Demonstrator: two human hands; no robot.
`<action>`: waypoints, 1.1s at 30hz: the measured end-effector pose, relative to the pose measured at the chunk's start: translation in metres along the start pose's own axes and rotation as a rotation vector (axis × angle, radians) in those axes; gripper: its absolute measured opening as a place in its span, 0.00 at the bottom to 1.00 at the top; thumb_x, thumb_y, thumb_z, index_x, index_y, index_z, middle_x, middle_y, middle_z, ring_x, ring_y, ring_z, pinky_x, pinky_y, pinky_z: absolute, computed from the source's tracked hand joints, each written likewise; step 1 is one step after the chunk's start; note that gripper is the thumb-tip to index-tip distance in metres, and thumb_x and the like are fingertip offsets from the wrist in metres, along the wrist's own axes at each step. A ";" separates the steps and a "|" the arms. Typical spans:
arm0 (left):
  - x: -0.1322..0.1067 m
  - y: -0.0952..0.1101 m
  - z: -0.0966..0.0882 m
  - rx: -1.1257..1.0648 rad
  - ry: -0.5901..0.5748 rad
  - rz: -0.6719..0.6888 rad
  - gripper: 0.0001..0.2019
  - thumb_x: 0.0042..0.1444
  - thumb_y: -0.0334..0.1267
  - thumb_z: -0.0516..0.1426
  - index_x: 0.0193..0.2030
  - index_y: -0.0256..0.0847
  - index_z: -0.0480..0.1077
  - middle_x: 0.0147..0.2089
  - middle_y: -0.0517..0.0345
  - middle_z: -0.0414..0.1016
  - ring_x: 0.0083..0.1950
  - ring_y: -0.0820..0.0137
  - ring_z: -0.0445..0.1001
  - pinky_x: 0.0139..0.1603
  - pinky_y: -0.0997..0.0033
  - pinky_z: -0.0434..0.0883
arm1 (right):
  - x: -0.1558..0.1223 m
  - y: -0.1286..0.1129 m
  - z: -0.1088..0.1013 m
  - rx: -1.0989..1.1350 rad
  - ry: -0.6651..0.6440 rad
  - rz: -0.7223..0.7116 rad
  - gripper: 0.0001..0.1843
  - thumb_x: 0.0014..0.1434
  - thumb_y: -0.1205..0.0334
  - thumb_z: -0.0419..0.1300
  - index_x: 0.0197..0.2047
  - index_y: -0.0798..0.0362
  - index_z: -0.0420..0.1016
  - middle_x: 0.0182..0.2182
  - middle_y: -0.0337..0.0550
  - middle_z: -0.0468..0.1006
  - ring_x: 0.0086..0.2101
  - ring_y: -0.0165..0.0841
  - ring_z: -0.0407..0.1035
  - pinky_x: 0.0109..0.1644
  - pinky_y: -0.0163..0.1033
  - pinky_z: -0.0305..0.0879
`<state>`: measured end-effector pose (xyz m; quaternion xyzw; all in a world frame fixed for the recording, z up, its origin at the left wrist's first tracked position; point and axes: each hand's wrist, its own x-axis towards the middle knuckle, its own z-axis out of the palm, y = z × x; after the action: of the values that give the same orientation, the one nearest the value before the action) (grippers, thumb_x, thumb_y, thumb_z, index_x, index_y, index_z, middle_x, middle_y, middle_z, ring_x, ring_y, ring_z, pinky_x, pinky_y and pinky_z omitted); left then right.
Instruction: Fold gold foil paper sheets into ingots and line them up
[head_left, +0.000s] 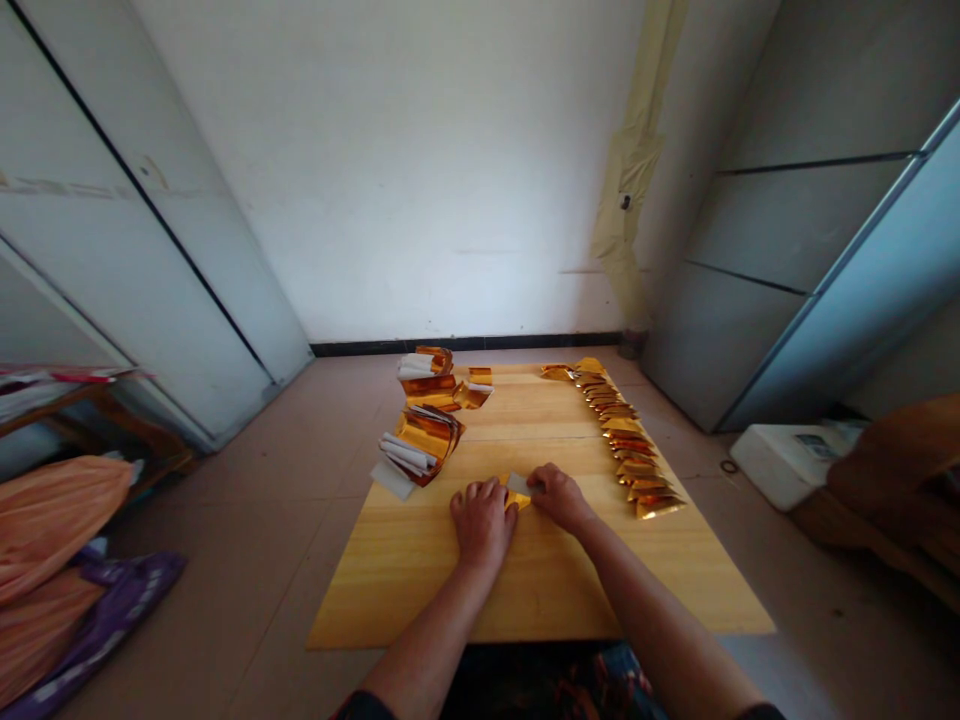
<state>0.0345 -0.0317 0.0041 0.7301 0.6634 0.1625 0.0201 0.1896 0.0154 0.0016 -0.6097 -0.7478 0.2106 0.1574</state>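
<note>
A small piece of gold foil paper point(516, 498) with a grey-white back lies partly folded on the wooden board, between my hands. My left hand point(481, 522) rests over its left side, fingers bent and pressing it down, thumb along the near edge. My right hand point(561, 499) is closed, pinching the right edge of the grey-white side. The fingers cover much of the paper. To the left lie loose stacks of gold foil sheets point(427, 432), curled, with pale backs showing. Folded gold foil pieces point(634, 450) stand in a long overlapping row along the right side.
The wooden board point(555, 590) sits low above a tiled floor, near a white wall point(450, 180). A grey cabinet point(757, 230) stands at right, with a white box point(780, 465) nearby. Orange and purple bags point(67, 590) lie at the left.
</note>
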 end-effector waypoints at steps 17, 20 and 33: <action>0.000 0.000 -0.002 0.004 -0.017 0.001 0.09 0.57 0.42 0.56 0.43 0.47 0.71 0.52 0.56 0.72 0.52 0.61 0.65 0.52 0.56 0.57 | 0.011 -0.031 -0.009 -0.183 -0.049 0.197 0.10 0.48 0.56 0.63 0.34 0.51 0.74 0.37 0.43 0.76 0.35 0.34 0.71 0.32 0.34 0.54; -0.001 -0.001 -0.001 -0.004 -0.001 0.008 0.09 0.57 0.42 0.56 0.43 0.47 0.71 0.51 0.57 0.72 0.51 0.61 0.65 0.52 0.55 0.57 | 0.012 -0.033 -0.011 -0.183 -0.062 0.206 0.10 0.48 0.55 0.63 0.33 0.51 0.74 0.37 0.43 0.77 0.36 0.34 0.71 0.32 0.34 0.55; 0.018 -0.022 0.003 -0.059 -0.099 0.154 0.13 0.56 0.38 0.56 0.48 0.53 0.71 0.59 0.62 0.69 0.60 0.61 0.61 0.57 0.54 0.55 | -0.008 0.000 -0.006 -0.155 0.042 -0.202 0.12 0.59 0.68 0.53 0.40 0.50 0.77 0.41 0.43 0.74 0.42 0.31 0.66 0.45 0.33 0.58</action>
<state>0.0152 -0.0108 -0.0006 0.7853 0.5983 0.1467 0.0618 0.1941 0.0085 0.0067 -0.5460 -0.8158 0.1226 0.1457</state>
